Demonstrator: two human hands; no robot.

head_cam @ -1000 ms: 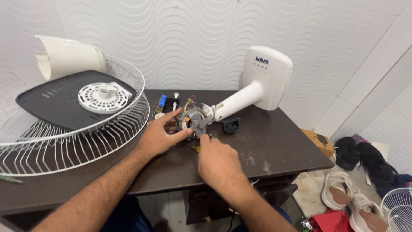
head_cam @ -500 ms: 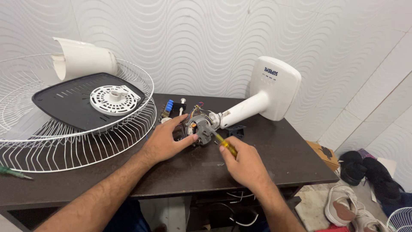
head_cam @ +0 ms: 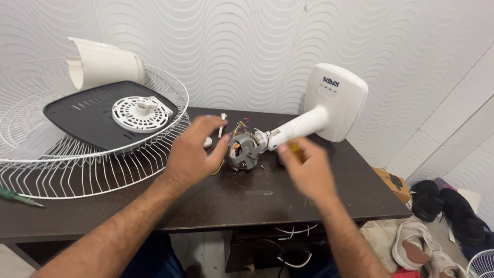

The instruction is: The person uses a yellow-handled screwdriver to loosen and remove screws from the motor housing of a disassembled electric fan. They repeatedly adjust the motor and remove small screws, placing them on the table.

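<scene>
A grey fan motor (head_cam: pixel 244 152) with coloured wires lies on the dark wooden table (head_cam: pixel 257 198), joined to a white fan neck (head_cam: pixel 298 128) and its white base (head_cam: pixel 337 100). My left hand (head_cam: pixel 194 152) hovers just left of the motor, fingers spread and blurred, the thumb close to the motor housing. My right hand (head_cam: pixel 304 172) is just right of the motor, under the neck, closed around a yellow-handled screwdriver (head_cam: pixel 294 148), of which only a bit of the handle shows.
A white wire fan guard (head_cam: pixel 103 159) covers the table's left half, carrying a black plate (head_cam: pixel 87 121), a white round part (head_cam: pixel 140 112) and a white motor cover (head_cam: pixel 103 64). A green screwdriver (head_cam: pixel 15 196) lies far left. Shoes (head_cam: pixel 453 211) and sandals (head_cam: pixel 411 249) sit on the floor at right.
My left hand has let go of the motor and spread its fingers. My right hand has shifted right with the screwdriver, away from the motor face. The view has moved closer.
</scene>
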